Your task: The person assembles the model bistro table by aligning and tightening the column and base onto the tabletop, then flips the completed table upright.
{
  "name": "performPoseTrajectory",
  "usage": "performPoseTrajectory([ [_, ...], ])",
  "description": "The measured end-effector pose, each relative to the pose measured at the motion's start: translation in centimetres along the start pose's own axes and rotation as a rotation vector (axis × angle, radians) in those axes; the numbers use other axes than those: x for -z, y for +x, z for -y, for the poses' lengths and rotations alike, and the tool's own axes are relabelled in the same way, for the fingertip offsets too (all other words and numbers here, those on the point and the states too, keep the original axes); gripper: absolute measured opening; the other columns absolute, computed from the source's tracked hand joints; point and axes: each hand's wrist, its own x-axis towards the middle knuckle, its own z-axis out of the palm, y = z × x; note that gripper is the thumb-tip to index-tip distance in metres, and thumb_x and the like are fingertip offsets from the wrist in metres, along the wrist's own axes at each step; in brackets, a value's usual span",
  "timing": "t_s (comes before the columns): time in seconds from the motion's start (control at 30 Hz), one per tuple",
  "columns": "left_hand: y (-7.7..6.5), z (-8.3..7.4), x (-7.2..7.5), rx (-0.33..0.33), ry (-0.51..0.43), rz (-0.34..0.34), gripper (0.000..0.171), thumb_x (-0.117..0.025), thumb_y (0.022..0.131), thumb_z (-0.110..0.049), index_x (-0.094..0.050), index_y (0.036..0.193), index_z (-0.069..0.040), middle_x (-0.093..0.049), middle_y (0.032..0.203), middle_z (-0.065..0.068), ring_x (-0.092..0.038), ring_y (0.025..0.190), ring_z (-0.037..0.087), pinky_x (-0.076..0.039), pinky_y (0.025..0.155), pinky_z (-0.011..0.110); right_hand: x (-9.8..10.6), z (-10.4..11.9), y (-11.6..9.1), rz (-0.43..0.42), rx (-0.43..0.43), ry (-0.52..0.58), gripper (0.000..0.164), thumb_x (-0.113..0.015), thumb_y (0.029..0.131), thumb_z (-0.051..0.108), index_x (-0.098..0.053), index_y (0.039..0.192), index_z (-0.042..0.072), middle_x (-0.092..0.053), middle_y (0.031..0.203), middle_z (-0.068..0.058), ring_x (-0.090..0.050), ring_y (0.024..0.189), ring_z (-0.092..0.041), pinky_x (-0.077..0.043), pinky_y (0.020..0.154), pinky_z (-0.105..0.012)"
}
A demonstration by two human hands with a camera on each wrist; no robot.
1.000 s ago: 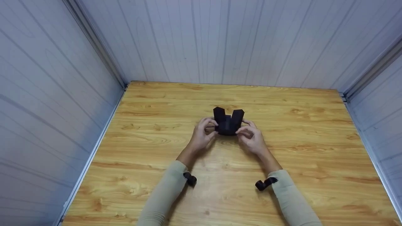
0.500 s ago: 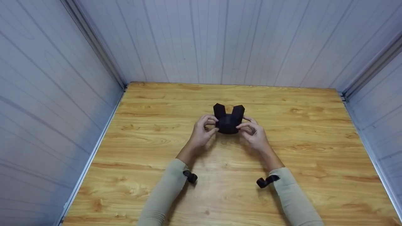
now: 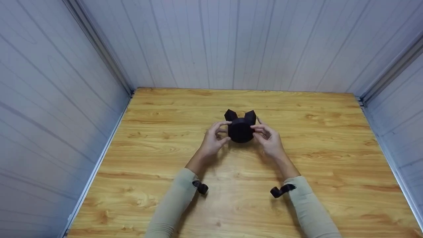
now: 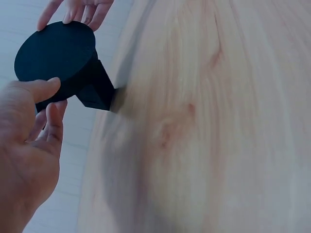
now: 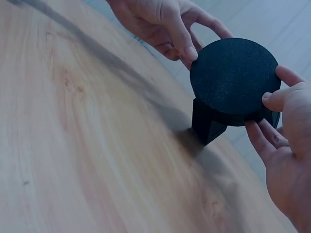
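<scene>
Both hands hold a black object with a flat round disc (image 3: 241,133) and angular, block-like legs (image 5: 206,124) on its other side. In the head view it is mid-table, its smooth round face tilted up toward the camera and two legs pointing away. My left hand (image 3: 211,140) grips the disc's left edge, with the thumb (image 4: 46,89) on the round face and fingers underneath. At the right edge my right hand (image 3: 271,140) pinches it between thumb and fingers. One leg's tip comes close over the table in both wrist views; part of the underside is hidden.
The wood-grain table (image 3: 238,205) is bounded by a pale panelled wall (image 3: 218,46) at the back and by a left wall (image 3: 49,115) and a right wall (image 3: 403,109). Small black devices (image 3: 200,187) are strapped at both sleeved wrists.
The black object has tipped between the hands: its flat round face now turns to the head camera, and its legs look shorter and point away. Both hands have shifted slightly with it.
</scene>
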Motion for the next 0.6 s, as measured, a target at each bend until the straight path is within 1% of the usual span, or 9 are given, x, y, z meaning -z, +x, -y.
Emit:
performPoseTrajectory([
  [0.1, 0.17, -0.35, 0.06, 0.005, -0.009, -0.015, 0.061, -0.078, 0.100, 0.007, -0.065, 0.157, -0.011, -0.061, 0.152, 0.021, -0.073, 0.130, 0.038, -0.059, 0.092, 0.024, -0.03, 0.50, 0.38, 0.013, 0.024, -0.008, 0.032, -0.065, 0.104, -0.014, -0.067, 0.136, -0.019, -0.041, 0.177, -0.031, -0.072, 0.110, 0.004, -0.057, 0.103, -0.012],
  [0.13, 0.24, -0.45, 0.09, 0.009, -0.012, -0.017, 0.061, -0.078, 0.101, 0.005, -0.065, 0.158, -0.012, -0.062, 0.152, 0.021, -0.073, 0.130, 0.037, -0.059, 0.092, 0.024, -0.03, 0.65, 0.52, 0.016, 0.034, -0.009, 0.033, -0.065, 0.104, -0.014, -0.066, 0.137, -0.018, -0.043, 0.177, -0.031, -0.072, 0.110, 0.003, -0.058, 0.102, -0.013],
  [0.23, 0.35, -0.57, 0.16, 0.023, -0.025, -0.017, 0.059, -0.078, 0.102, 0.002, -0.065, 0.158, -0.012, -0.065, 0.151, 0.020, -0.074, 0.128, 0.036, -0.060, 0.095, 0.026, 0.08, 0.97, 0.82, 0.008, 0.033, -0.009, 0.034, -0.065, 0.104, -0.014, -0.067, 0.138, -0.018, -0.052, 0.170, -0.032, -0.074, 0.108, 0.001, -0.062, 0.096, -0.016],
  [0.3, 0.40, -0.59, 0.18, 0.033, -0.026, -0.016, 0.058, -0.078, 0.103, -0.001, -0.065, 0.159, -0.012, -0.067, 0.149, 0.020, -0.074, 0.129, 0.036, -0.061, 0.099, 0.029, 0.17, 1.04, 0.89, 0.000, 0.017, -0.015, 0.034, -0.065, 0.105, -0.014, -0.068, 0.138, -0.017, -0.056, 0.166, -0.033, -0.074, 0.107, 0.000, -0.063, 0.093, -0.017],
  [0.43, 0.41, -0.51, 0.13, 0.035, -0.017, -0.016, 0.056, -0.077, 0.105, -0.005, -0.064, 0.160, -0.012, -0.071, 0.144, 0.022, -0.074, 0.130, 0.037, -0.062, 0.109, 0.042, 0.25, 1.03, 0.92, -0.019, -0.013, -0.029, 0.032, -0.065, 0.106, -0.011, -0.071, 0.138, -0.015, -0.063, 0.160, -0.031, -0.075, 0.103, 0.001, -0.066, 0.090, -0.020],
  [0.5, 0.40, -0.46, 0.09, 0.032, -0.014, -0.014, 0.055, -0.076, 0.106, -0.006, -0.064, 0.160, -0.011, -0.072, 0.142, 0.022, -0.074, 0.129, 0.037, -0.062, 0.110, 0.045, 0.24, 0.99, 0.94, -0.030, -0.014, -0.032, 0.031, -0.066, 0.106, -0.009, -0.072, 0.137, -0.013, -0.069, 0.152, -0.027, -0.075, 0.098, 0.001, -0.067, 0.088, -0.022],
  [0.57, 0.38, -0.40, 0.02, 0.031, -0.018, -0.015, 0.053, -0.075, 0.108, -0.008, -0.063, 0.160, -0.010, -0.073, 0.138, 0.023, -0.074, 0.127, 0.036, -0.063, 0.108, 0.045, 0.22, 0.93, 0.96, -0.040, -0.010, -0.033, 0.030, -0.068, 0.106, -0.008, -0.074, 0.135, -0.012, -0.078, 0.141, -0.014, -0.075, 0.092, 0.000, -0.067, 0.086, -0.025],
  [0.6, 0.37, -0.40, -0.02, 0.033, -0.018, -0.016, 0.052, -0.074, 0.109, -0.009, -0.063, 0.160, -0.009, -0.074, 0.136, 0.023, -0.074, 0.125, 0.033, -0.063, 0.107, 0.044, 0.21, 0.86, 0.98, -0.046, -0.007, -0.037, 0.030, -0.069, 0.106, -0.007, -0.075, 0.135, -0.011, -0.081, 0.135, -0.008, -0.074, 0.089, 0.000, -0.067, 0.085, -0.025],
])
